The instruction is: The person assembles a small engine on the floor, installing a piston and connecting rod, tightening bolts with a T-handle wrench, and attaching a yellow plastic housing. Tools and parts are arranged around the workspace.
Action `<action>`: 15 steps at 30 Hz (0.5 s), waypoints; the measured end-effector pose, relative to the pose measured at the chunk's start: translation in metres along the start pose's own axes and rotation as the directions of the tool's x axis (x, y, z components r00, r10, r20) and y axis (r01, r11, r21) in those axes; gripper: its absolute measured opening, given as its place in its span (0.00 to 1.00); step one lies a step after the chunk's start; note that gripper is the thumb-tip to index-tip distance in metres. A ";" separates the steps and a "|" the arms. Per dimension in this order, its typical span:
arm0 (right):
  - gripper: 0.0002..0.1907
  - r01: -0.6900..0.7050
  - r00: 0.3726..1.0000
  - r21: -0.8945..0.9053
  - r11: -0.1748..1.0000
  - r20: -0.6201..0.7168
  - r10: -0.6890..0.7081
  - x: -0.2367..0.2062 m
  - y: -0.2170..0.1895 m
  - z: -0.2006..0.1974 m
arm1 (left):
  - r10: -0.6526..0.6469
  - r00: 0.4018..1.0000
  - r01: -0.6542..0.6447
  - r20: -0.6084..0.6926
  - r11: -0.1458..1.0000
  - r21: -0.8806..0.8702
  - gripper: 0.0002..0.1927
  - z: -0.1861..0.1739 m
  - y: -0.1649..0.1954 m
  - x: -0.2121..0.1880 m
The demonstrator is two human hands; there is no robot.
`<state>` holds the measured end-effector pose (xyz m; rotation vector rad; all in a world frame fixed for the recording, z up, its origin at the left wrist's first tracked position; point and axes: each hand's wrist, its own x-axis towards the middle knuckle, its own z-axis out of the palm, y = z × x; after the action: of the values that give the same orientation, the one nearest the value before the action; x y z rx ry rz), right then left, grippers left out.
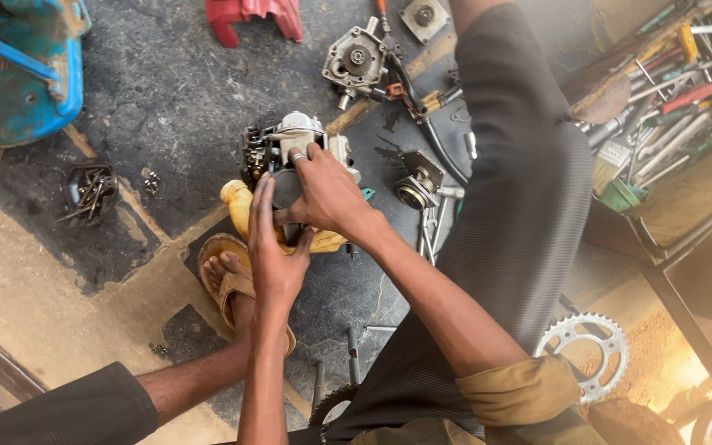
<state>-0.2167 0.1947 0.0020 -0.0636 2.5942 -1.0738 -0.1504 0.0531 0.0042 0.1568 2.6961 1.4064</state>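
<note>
A small grey engine block sits on a yellow cloth on the dark floor. My right hand, with a ring on one finger, grips the top of a dark round part at the front of the engine. My left hand lies flat against the same part from below, fingers stretched up along its left side. My foot in a sandal rests just left of my left hand.
Loose engine covers and a small round part lie beyond the engine. A red plastic piece is at the top. A blue crate stands top left, bolts nearby. A tool tray is right, a sprocket lower right.
</note>
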 end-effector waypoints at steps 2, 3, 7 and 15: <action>0.46 -0.005 1.000 -0.025 1.000 0.026 0.005 0.002 0.000 -0.001 | -0.027 1.000 0.027 -0.002 0.998 0.057 0.49 0.001 -0.001 0.003; 0.46 -0.007 0.999 -0.036 0.999 0.040 0.009 0.003 -0.001 -0.002 | -0.043 0.999 0.043 -0.002 0.995 0.086 0.49 0.001 -0.002 0.004; 0.44 0.142 0.990 0.005 0.990 0.012 -0.143 0.006 0.003 -0.013 | 0.015 1.000 -0.014 -0.022 0.998 0.061 0.48 -0.002 -0.005 0.009; 0.10 -0.036 0.991 0.131 0.991 -0.126 0.052 -0.030 0.047 -0.037 | -0.097 0.994 0.088 0.053 0.984 0.157 0.50 -0.013 0.002 0.020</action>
<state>-0.1958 0.2589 0.0024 0.0964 2.6182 -1.2644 -0.1719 0.0461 0.0122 0.0824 2.7230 1.1494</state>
